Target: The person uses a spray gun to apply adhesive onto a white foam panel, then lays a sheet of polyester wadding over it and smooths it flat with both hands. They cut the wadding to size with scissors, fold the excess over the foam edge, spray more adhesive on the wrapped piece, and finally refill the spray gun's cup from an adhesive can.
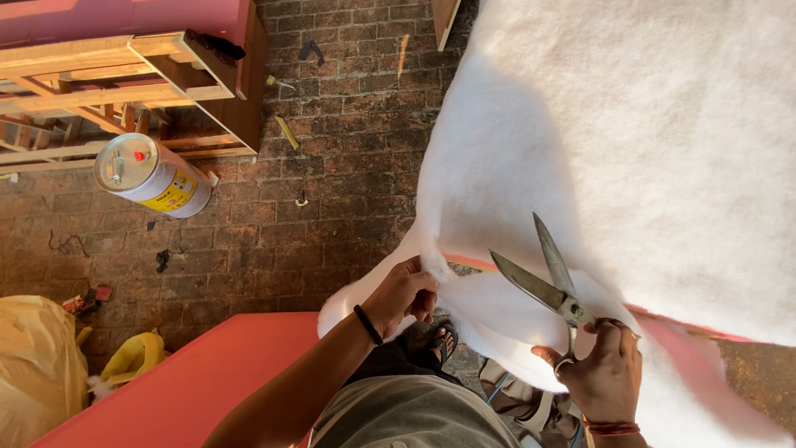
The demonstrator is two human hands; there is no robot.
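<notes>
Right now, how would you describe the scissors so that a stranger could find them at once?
Start from the big sheet of white fluffy wadding that fills the right side. At its lower edge, the right hand grips a pair of large metal scissors. Their long grey blades are spread open in a V and point up over the wadding; nothing else nearby is metal.

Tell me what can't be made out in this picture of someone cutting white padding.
Head view only:
- What lies under the white batting: the sheet covers it, bar a pink edge.
- Left hand fingers: their tips sink into the batting's fold.
- Right hand: the fingers inside the scissors handle loops are hidden by the hand's back.
- The foot in a sandal: mostly behind the left hand and batting.
- The wooden frame: cut off by the left edge.
</notes>
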